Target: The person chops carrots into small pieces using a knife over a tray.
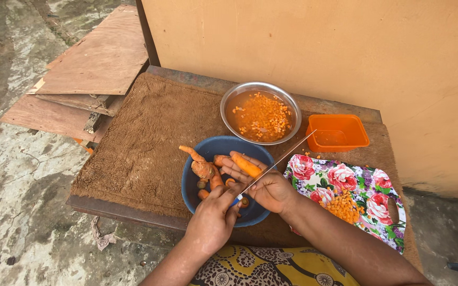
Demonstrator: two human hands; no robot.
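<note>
Closest to you, your lap shows a yellow patterned cloth (271,267), and both forearms reach forward from it over the table edge. Your left hand (211,220) comes in from the lower middle, knuckles up, fingers curled shut around the handle of a knife (276,161); the thin blade runs up and to the right from your fist, crossing above your other hand. Your right hand (269,188) comes in from the lower right with the wrist bent inward and the palm turned up. Its fingers are partly open and cradle a peeled carrot (246,165), which lies along the fingertips just under the blade.

Both hands hover over a blue bowl (210,145) that holds several unpeeled, knobbly carrots (203,168). The bowl sits on a brown fuzzy mat (144,137) that covers the table.

To your right, beside the bowl, a floral cutting board (345,177) carries a small heap of diced carrot (341,206). Farther on, a metal bowl (229,103) holds more diced carrot, touching the blue bowl's far rim. An orange plastic tub (337,132) stands just to its right. Beyond the table rises a tan wall (319,47), and wooden boards (88,63) lie on the ground at the far left.
</note>
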